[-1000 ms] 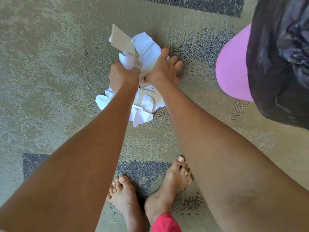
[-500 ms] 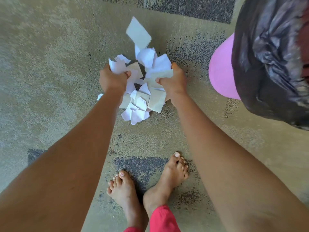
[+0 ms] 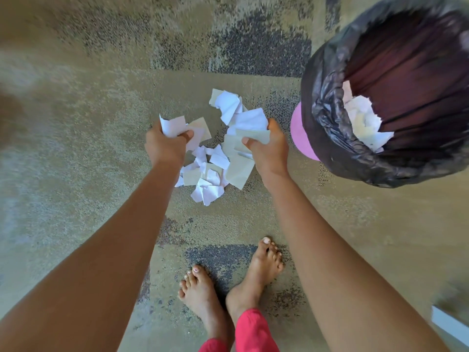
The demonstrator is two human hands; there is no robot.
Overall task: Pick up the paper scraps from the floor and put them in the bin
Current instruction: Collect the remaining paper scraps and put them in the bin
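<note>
**Bin lies right of both hands; right hand nearer**

Both hands are full and held apart above the carpet (image 3: pixel 76 128). The left hand (image 3: pixel 165 146) has its fingers curled round a small bunch of white and tan paper scraps (image 3: pixel 175 127). The right hand (image 3: pixel 270 148) is clamped on a larger bunch (image 3: pixel 250 121), with pieces hanging loose below the fist. A loose pile (image 3: pixel 206 182) of scraps lies on the carpet between and under the hands, not yet collected.

The bin (image 3: pixel 302 133) is pink, with a black liner (image 3: pixel 327 107) folded over the rim and its mouth facing up. Some binned paper (image 3: pixel 361 118) shows inside. The bin stands to the right of the hands and a little ahead of them. The right hand is just beside its wall. The left hand is well apart from it, with the pile and the right hand in between.

Judgement: the carry goes rightward and up over the rim. The right hand has the short path, while the left must cross over the pile. Dangling pieces could drop short of the rim.
</note>
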